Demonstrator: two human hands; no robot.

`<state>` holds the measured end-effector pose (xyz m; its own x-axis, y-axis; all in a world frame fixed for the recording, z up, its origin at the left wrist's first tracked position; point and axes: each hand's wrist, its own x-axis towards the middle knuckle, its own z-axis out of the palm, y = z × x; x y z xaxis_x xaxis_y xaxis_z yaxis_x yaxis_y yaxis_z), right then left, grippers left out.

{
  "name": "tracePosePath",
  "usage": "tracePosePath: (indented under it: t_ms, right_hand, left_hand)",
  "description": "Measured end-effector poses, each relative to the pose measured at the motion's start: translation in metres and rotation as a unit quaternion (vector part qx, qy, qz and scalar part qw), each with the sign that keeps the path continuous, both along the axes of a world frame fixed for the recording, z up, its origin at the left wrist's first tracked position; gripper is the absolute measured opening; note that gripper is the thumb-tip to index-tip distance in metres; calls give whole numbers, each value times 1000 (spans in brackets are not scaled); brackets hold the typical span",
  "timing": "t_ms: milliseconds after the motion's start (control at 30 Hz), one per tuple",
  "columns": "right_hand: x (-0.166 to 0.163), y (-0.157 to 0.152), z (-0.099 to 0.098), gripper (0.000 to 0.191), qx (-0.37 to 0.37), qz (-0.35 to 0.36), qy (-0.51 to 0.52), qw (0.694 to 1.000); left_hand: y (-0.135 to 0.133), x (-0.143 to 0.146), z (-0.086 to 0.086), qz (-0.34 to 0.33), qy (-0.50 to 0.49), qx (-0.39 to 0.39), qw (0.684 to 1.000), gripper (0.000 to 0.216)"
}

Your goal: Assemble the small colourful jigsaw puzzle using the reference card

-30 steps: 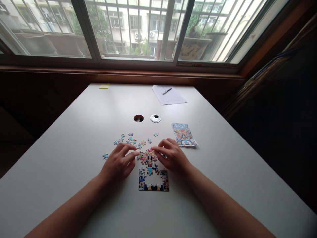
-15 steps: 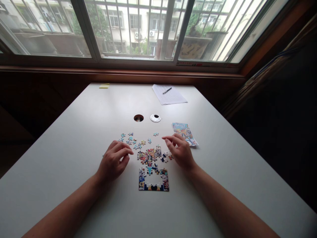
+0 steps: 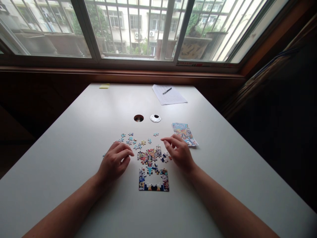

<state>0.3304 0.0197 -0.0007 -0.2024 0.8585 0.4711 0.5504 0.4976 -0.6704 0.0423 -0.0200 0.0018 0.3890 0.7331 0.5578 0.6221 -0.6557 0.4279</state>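
Note:
A partly joined colourful jigsaw (image 3: 154, 180) lies flat on the white table (image 3: 74, 132) in front of me. Just beyond it sits a joined cluster of pieces (image 3: 150, 154), and several loose bluish pieces (image 3: 132, 140) are scattered farther back. My left hand (image 3: 114, 162) rests on the table left of the cluster, fingers loosely curled and apart, holding nothing. On the cluster's right side my right hand (image 3: 178, 151) hovers with fingers stretched toward it, empty, close to a few small loose pieces (image 3: 165, 158).
A printed picture card (image 3: 184, 133) lies behind my right hand. Farther back are a cable hole (image 3: 138, 118), its round cap (image 3: 155, 118), a paper sheet (image 3: 169, 96) with a pen (image 3: 167, 90) and a yellow note pad (image 3: 104, 86). Windows line the far wall.
Both hands drew apart from the joined cluster, left hand leftward, right hand rightward, uncovering the cluster and small pieces beside it. Since half a second ago they have barely moved.

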Motion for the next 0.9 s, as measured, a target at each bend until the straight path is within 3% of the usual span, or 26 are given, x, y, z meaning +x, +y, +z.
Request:
tracePosePath:
  t_ms: [500, 900]
  right_hand:
    - [-21, -16, -4, 18, 97, 151, -164, 970]
    - [-20, -16, -3, 17, 84, 153, -176, 969]
  left_hand:
    - [0, 1, -1, -30, 29, 2, 999, 27]
    - [0, 1, 1, -30, 35, -6, 999, 27]
